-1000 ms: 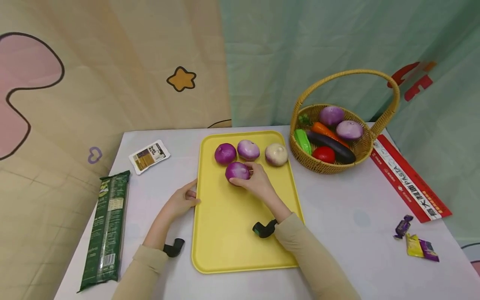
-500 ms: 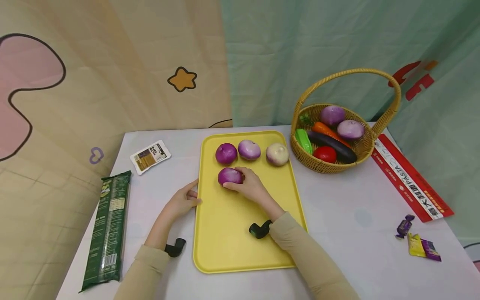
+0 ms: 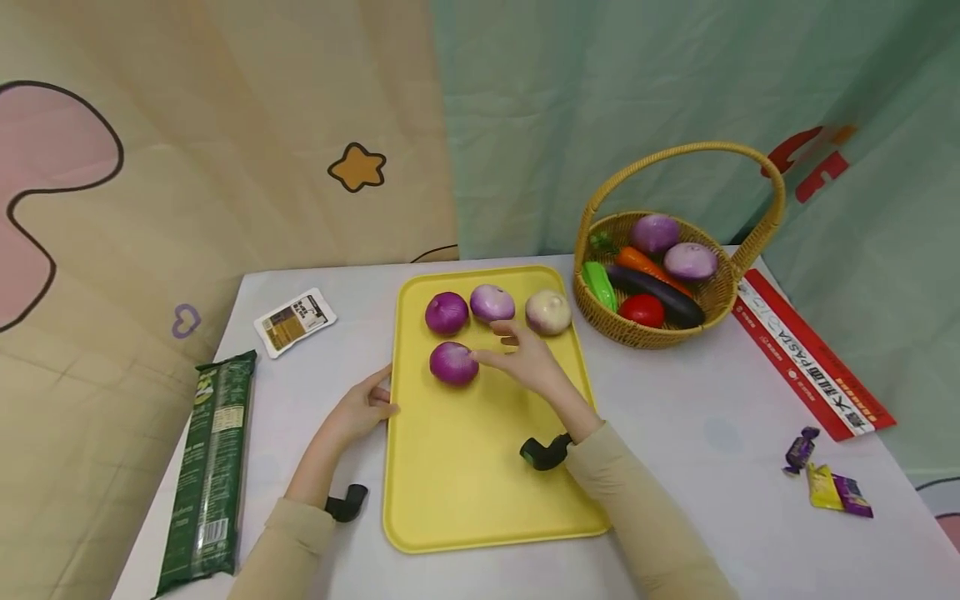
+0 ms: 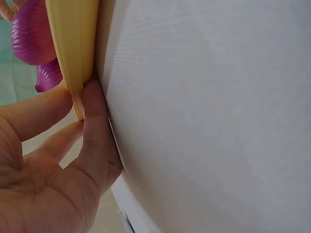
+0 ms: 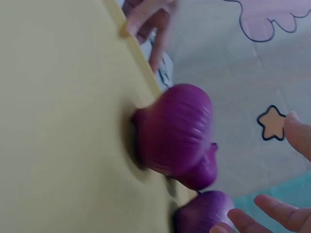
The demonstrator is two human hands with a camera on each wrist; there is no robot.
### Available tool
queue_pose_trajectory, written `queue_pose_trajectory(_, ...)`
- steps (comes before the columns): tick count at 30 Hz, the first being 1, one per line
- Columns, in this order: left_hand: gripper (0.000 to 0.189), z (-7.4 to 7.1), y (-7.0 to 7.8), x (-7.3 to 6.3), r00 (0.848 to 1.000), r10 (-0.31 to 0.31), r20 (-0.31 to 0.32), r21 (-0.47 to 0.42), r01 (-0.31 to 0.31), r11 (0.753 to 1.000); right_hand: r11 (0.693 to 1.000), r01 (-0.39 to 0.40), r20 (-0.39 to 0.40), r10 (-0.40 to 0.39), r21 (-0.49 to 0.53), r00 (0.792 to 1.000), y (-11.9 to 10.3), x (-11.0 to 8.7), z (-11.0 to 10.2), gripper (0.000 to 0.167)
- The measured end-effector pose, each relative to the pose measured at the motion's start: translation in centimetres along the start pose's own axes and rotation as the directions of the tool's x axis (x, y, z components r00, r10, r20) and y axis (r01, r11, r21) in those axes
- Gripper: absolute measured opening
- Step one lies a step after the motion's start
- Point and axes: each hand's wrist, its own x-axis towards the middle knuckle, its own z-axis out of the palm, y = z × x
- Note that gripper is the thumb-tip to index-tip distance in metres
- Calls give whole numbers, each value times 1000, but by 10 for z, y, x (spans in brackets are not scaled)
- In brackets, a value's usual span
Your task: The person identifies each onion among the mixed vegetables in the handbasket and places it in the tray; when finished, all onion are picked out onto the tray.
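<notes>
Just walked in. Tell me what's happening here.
A person is working with onions on a yellow tray. Their left hand pinches the tray's left rim. Their right hand is open and holds nothing, its fingers apart from the purple onion just beside it. That onion sits on the tray in front of three more onions, lined up near the far edge. A wicker basket of vegetables stands to the right.

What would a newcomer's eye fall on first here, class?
First, the yellow tray in the middle of the table, with four onions toward its far end and the right hand beside the nearest. Then the basket of vegetables right of the tray. The left hand pinches the tray's left edge.
</notes>
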Motion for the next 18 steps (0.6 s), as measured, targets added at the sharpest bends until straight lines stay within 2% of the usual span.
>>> queue_pose_trajectory(2,72,0,0,0,1000,2,-1,0,-2,1000,999,23,-29,-22,26,999,-3,-3,-22,66)
queue_pose_trajectory(5,72,0,0,0,1000,1,-1,4,-1,1000,998,49,-113,-44,42,993,-6,-7,-59,58)
queue_pose_trajectory(8,72,0,0,-1,1000,-11,-1,5,11,1000,998,56,-236,-47,33,971,-7,-9,-100,57)
queue_pose_trajectory(11,72,1,-1,-1,1000,-18,2,4,18,1000,999,39,-366,-34,5,930,-2,-8,-138,62)
queue_pose_trajectory(15,72,1,-3,0,1000,-11,7,-3,11,1000,997,-73,-518,54,-17,853,6,-6,-180,72)
queue_pose_trajectory(18,72,0,-4,0,1000,6,7,-4,-6,1000,987,-161,-584,143,21,799,13,-3,-203,75)
